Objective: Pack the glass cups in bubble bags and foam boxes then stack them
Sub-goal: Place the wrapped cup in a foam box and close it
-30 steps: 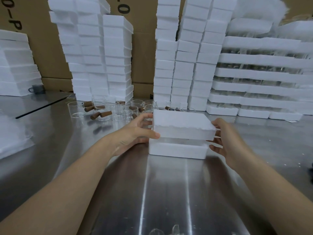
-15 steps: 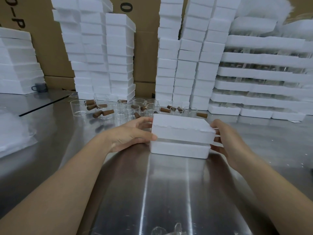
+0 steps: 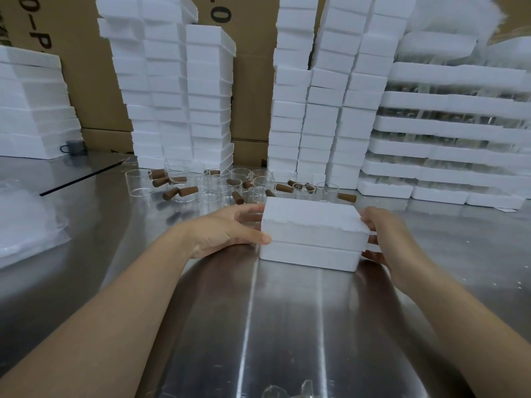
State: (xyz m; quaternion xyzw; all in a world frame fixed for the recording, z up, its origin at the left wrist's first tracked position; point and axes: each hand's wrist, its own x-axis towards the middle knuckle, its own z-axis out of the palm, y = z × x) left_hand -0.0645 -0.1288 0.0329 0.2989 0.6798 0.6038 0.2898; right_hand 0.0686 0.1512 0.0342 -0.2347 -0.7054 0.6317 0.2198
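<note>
Now: left hand (image 3: 227, 231) grips the box (image 3: 311, 239) at its left end, with the thumb on the near corner at the seam and the fingers further back along that side. Right hand (image 3: 385, 234) grips the right end, fingers curled onto the lid edge and the side below.

Box is white foam in two halves. Lid (image 3: 310, 216) sits on base (image 3: 309, 257), a thin seam shows along the front, and the lid edge is ragged. Base rests on the steel table (image 3: 258, 326), centre, just ahead of both forearms. Contents not visible.

Just behind the box, clear cups (image 3: 230, 183) stand in a cluster, with brown cylinders (image 3: 175, 193) lying among them. Behind those are tall foam-box piles: left stacks (image 3: 178, 96) and centre stacks (image 3: 324, 96). To the right, wide foam trays (image 3: 454, 122) are layered with glass between the layers. Cardboard (image 3: 253, 67) backs it all.

Far left is another foam pile (image 3: 34, 104), with a grey mug (image 3: 75, 147) beside it. Clear bags (image 3: 23, 225) are heaped at the table's left edge. At the bottom edge is a glass bit (image 3: 287, 392), can't tell what.
</note>
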